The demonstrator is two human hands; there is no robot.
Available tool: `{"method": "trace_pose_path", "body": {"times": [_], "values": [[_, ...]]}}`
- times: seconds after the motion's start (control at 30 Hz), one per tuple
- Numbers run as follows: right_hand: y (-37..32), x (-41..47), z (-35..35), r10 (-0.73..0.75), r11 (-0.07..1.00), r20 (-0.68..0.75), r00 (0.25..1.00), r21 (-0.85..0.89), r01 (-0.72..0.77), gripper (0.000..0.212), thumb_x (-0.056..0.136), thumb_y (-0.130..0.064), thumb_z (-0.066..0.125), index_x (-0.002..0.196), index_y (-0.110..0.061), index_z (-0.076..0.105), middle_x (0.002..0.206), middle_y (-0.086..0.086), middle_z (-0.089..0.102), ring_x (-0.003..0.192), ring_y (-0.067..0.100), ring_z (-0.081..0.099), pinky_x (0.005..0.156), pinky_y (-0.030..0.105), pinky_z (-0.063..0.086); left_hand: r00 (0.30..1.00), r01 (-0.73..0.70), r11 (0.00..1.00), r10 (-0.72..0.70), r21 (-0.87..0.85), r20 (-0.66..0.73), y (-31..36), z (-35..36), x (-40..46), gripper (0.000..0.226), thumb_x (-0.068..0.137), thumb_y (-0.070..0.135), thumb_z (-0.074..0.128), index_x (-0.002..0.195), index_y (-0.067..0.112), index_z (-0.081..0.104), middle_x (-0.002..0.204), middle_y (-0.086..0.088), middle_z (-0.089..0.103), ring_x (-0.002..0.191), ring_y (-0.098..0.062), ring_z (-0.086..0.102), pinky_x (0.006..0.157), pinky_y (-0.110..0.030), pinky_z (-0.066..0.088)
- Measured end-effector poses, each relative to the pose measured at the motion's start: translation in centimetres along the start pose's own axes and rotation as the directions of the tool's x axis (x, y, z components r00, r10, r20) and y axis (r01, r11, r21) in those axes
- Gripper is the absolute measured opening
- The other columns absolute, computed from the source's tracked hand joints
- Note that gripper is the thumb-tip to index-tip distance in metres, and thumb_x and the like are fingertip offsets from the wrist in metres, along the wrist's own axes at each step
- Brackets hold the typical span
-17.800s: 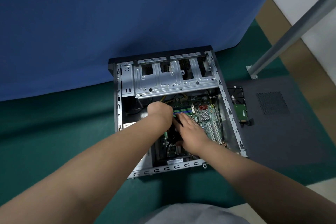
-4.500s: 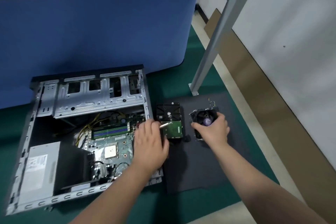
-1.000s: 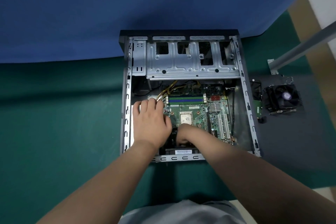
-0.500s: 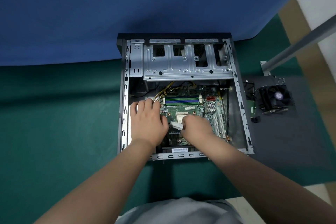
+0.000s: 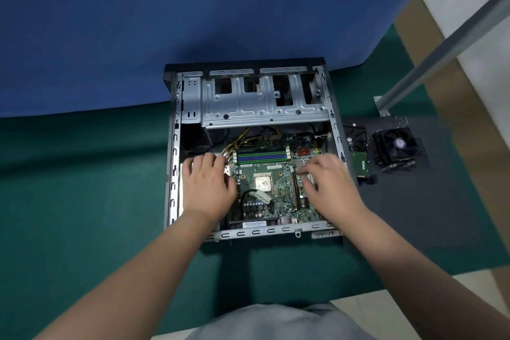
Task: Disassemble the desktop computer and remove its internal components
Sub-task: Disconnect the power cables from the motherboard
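The open computer case (image 5: 172, 174) lies on the green mat. Inside, the green motherboard (image 5: 278, 201) shows a bare CPU (image 5: 262, 181) and RAM sticks (image 5: 260, 156). A white connector (image 5: 262, 196) on a black cable lies loose just below the CPU. My left hand (image 5: 207, 185) rests flat on the left part of the case interior, hiding what is under it. My right hand (image 5: 328, 185), blurred, hovers with spread fingers over the expansion slots at the board's right side, fingertips touching the board and holding nothing.
A silver drive cage (image 5: 262, 107) fills the far end of the case. To the right, a hard drive (image 5: 358, 157) and a cooler fan (image 5: 394, 146) lie on a dark side panel (image 5: 441, 201). A metal table leg (image 5: 441, 50) and a blue cloth (image 5: 165, 22) stand behind.
My right hand let go of the white connector beside the CPU and moved right to the expansion slots. The connector now lies on the board. My left hand stayed put.
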State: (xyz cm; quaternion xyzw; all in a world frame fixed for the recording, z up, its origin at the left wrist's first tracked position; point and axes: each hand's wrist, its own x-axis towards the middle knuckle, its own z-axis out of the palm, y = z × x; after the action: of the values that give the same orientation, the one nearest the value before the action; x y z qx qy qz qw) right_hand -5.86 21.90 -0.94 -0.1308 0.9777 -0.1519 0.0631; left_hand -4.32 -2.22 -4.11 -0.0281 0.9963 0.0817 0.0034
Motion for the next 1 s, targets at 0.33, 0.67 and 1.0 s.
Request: {"method": "trace_pose_path", "body": {"times": [0.33, 0.67, 1.0], "values": [[4.3, 3.2, -0.7, 0.295, 0.94, 0.01, 0.955, 0.176, -0.292, 0.078, 0.092, -0.026, 0.055, 0.151, -0.02, 0.005, 0.15, 0.011, 0.018, 0.13, 0.032, 0.036, 0.098, 0.042, 0.041, 0.993, -0.064, 0.998, 0.062, 0.018, 0.096, 4.5, -0.5, 0.5, 0.028, 0.077, 0.025, 0.061, 0.103, 0.016, 0.063, 0.107, -0.003, 0.061, 0.115, -0.028, 0.047, 0.109, -0.05, 0.006], [5.2, 4.0, 0.1, 0.383, 0.895, 0.043, 0.923, 0.228, -0.383, 0.079, 0.09, -0.03, 0.047, 0.149, -0.033, -0.006, 0.135, 0.021, 0.043, 0.053, 0.018, 0.054, 0.04, 0.022, 0.031, 0.727, -0.325, 0.945, 0.265, -0.022, 0.633, 11.8, 3.2, 2.1, 0.024, 0.093, 0.028, 0.051, 0.11, 0.015, 0.059, 0.112, -0.007, 0.06, 0.111, -0.027, 0.049, 0.098, -0.042, 0.035], [5.1, 4.2, 0.3, 0.379, 0.907, 0.044, 0.924, 0.18, -0.381, 0.084, 0.089, -0.031, 0.049, 0.149, -0.032, -0.01, 0.124, 0.012, 0.048, 0.051, 0.013, 0.048, 0.037, 0.023, 0.026, 0.528, -0.64, 0.747, 0.255, 0.181, 0.81, 14.9, 6.4, 2.7, 0.031, 0.096, 0.025, 0.052, 0.122, 0.009, 0.053, 0.12, -0.007, 0.06, 0.112, -0.025, 0.057, 0.102, -0.046, 0.036]]}}
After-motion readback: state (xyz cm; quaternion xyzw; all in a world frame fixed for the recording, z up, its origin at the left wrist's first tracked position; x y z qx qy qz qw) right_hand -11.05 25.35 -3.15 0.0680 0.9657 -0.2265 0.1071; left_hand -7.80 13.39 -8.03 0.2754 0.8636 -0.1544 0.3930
